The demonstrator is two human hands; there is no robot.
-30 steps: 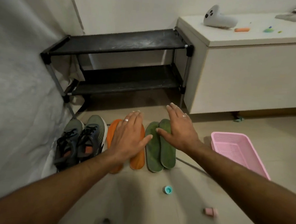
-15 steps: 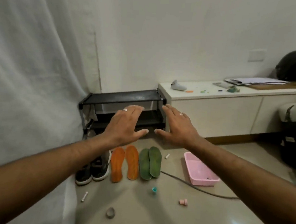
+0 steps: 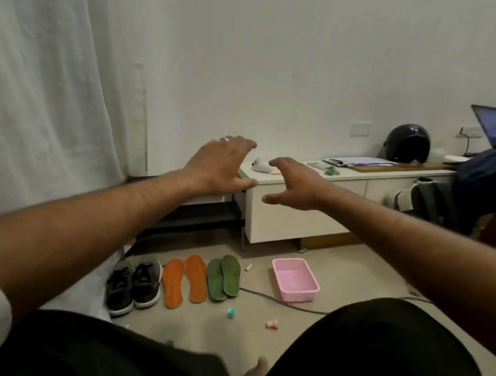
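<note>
1. The left hand [image 3: 218, 168] and right hand [image 3: 294, 185] are both raised at arm's length, palms down, fingers loosely spread and slightly bent. They grip nothing. A clear gap separates them.
2. In my judgement the hands are lifted and empty because the laying-out on the floor is done. The pose reads as a release, not a reach.
3. The orange insoles [image 3: 196, 278] and green insoles [image 3: 230, 274] lie flat on the floor, each pair side by side. They sit in one row just right of the dark shoes [image 3: 146, 283], toes toward the shoe rack [image 3: 197, 216]. The row suggests sorting by pair.
4. A pink tray [image 3: 301, 295] sits right of the green insoles, apart from them. A cable [image 3: 277, 301] runs between the two. A teal cap [image 3: 230, 313] lies nearer me.
5. A second ago the left hand lay over the orange pair and the right over the green. Now both are well clear above them. The view has risen and drawn back, and the row keeps its order.
6. The wide lens flattens depth, so I cannot tell whether the hands are near the cabinet [image 3: 297, 217] that they overlap.
</note>
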